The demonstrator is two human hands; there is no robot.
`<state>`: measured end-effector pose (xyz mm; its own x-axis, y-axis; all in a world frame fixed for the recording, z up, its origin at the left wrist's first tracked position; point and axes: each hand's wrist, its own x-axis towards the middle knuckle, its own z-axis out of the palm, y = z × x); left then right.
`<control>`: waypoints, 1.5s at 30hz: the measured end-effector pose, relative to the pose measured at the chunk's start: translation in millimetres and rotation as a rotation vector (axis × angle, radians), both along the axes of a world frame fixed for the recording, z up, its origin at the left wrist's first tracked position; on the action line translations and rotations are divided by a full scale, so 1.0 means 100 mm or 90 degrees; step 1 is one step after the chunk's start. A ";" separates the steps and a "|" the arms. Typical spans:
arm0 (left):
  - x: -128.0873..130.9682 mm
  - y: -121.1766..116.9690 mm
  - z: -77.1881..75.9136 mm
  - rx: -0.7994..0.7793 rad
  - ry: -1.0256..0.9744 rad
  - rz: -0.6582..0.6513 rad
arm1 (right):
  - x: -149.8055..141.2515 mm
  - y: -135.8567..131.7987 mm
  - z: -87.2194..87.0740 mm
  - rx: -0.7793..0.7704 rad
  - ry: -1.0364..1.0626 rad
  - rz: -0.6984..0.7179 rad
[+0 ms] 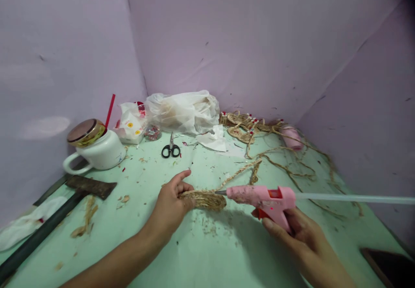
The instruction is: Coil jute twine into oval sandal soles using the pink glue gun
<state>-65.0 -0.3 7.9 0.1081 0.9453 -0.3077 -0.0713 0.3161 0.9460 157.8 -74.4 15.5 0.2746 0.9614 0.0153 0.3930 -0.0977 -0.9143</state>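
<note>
My left hand [173, 201] grips the left end of a flat oval coil of braided straw rope [209, 200], its index finger raised off the coil. In my right hand [300, 236] is a pink hot glue gun [256, 196], held by the handle with a finger at the red trigger. The gun's metal nozzle points left and meets the coil's upper edge, or comes very close to it. A long translucent glue stick [353, 198] sticks out of the gun's back. From the coil, a loose braid [240, 173] runs up and to the right.
Black-handled scissors [170, 148] lie beyond my left hand. At left are a hammer [90, 186] and a white mug [103, 152] under a gold-rimmed lid. White plastic bags [186, 110], woven straw pieces [241, 132] and a pink roll [292, 138] line the back. A dark flat object [387, 268] sits front right.
</note>
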 end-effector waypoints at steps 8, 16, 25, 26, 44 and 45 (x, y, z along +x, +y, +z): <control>0.00 0.04 -0.02 -0.035 -0.030 0.004 | 0.02 0.00 -0.12 0.005 0.002 0.019; 0.02 0.00 -0.03 -0.036 -0.015 -0.018 | -0.11 0.02 -0.20 0.023 -0.004 0.090; 0.03 0.00 -0.01 -0.035 -0.006 -0.020 | -0.14 0.00 -0.27 0.031 0.002 0.075; 0.03 0.00 -0.01 -0.034 -0.005 -0.021 | -0.14 0.00 -0.27 0.034 0.001 0.072; 0.02 0.00 -0.02 -0.032 0.003 -0.022 | -0.10 -0.03 -0.34 0.014 -0.024 0.068; 0.02 0.00 -0.02 -0.031 0.001 -0.021 | -0.09 -0.03 -0.33 0.015 -0.020 0.071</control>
